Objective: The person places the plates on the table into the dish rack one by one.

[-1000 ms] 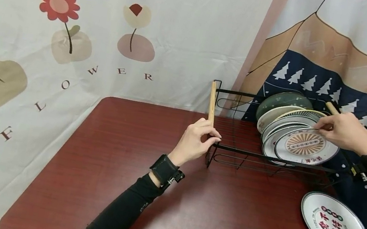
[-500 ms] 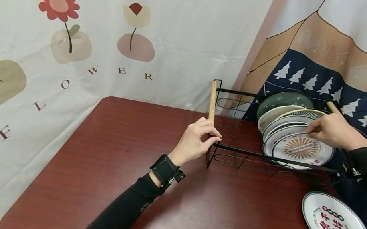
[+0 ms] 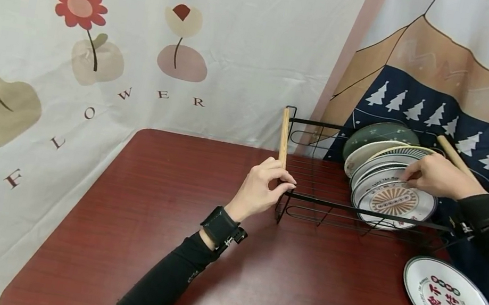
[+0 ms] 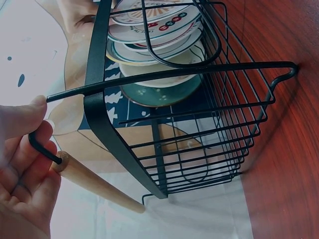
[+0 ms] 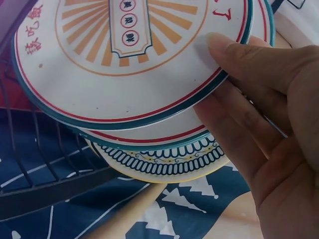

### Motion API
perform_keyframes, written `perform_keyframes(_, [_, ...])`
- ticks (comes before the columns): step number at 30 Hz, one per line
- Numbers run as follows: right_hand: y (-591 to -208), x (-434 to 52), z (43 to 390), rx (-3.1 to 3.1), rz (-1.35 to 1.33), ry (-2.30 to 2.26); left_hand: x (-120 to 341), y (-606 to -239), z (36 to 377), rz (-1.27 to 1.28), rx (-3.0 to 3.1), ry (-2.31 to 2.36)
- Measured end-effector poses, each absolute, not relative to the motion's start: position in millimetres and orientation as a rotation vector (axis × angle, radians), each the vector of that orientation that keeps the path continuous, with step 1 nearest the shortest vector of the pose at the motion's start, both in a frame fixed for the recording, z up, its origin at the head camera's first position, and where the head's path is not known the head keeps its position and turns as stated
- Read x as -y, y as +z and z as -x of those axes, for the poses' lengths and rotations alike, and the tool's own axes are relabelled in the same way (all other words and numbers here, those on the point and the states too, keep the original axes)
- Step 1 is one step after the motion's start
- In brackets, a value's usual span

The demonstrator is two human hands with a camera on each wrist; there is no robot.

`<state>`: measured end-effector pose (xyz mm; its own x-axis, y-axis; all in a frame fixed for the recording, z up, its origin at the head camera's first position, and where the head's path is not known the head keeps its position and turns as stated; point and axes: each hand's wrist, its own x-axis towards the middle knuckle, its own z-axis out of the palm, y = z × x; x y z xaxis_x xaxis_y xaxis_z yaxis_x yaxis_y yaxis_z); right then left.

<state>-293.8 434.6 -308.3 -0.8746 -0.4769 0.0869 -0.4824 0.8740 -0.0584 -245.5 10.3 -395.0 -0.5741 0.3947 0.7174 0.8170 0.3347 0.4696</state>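
My right hand (image 3: 439, 177) pinches the rim of a white plate (image 3: 396, 200) printed with an orange sunburst; in the right wrist view the thumb lies on its face and the fingers behind it. This plate leans at the front of a row of plates in a black wire dish rack (image 3: 314, 199). Behind it stand several white patterned plates, one with a yellow rim (image 5: 174, 178), and a green plate (image 3: 380, 140) at the back. My left hand (image 3: 263, 185) pinches the wire at the rack's left end, beside a wooden handle (image 4: 99, 182).
Another white plate (image 3: 449, 303) with red characters lies on the reddish-brown table (image 3: 299, 291), right of and nearer than the rack. A second wooden handle (image 3: 455, 155) is at the rack's right end. A printed curtain (image 3: 253, 40) hangs close behind the rack.
My right hand has moved left and slightly down with the sunburst plate, which now sits lower, closer to the other plates in the rack. The left hand stays on the rack.
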Motion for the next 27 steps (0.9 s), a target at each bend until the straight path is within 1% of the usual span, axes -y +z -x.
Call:
perform_keyframes(9, [-310.0, -424.7, 292.1, 2.965, -0.654, 0.060, -10.0, -395.7, 245.6, 1.054, 2.130, -1.172])
perform_keyframes(18, [-308.5, -423.1, 284.4, 2.981, -0.624, 0.038, -8.8, -395.2, 244.4, 1.047, 2.133, -1.178])
perform_keyframes(27, [-298.3, -433.7, 270.4, 2.982, -0.571, 0.142, -8.6, -394.1, 244.6, 1.057, 2.127, -1.164])
